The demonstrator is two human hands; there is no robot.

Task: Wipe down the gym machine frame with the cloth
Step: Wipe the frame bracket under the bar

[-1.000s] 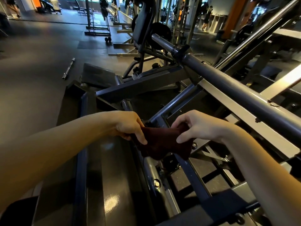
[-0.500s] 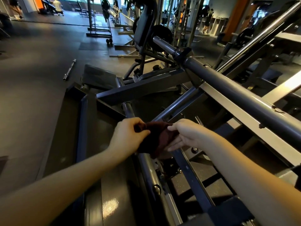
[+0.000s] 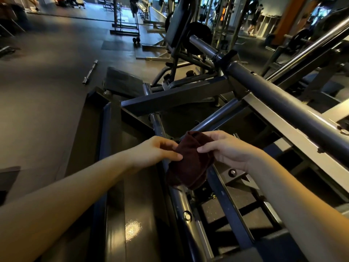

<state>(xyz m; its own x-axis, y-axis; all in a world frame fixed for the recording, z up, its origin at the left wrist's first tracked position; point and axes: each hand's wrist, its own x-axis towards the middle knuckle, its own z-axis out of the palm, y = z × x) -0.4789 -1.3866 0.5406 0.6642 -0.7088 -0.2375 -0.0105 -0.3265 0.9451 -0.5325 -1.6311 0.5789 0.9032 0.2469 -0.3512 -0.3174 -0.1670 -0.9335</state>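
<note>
Holding dark red cloth (image 3: 190,163) between both hands above grey tube of machine frame (image 3: 182,203). Head view: left hand (image 3: 156,151) pinches cloth's left edge, right hand (image 3: 225,149) grips its upper right; cloth hangs bunched, lower end near tube. Barbell (image 3: 90,72) on floor, far left.

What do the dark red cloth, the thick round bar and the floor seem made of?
Cloth: soft fabric, maybe terry or microfibre; matte, fuzzy, folding and drooping.
Thick round bar: painted metal, probably steel; dark semi-gloss coat with long highlights and scuffs.
Floor: likely rubber matting; dull, dark, even surface, though dim light leaves it open.
</note>
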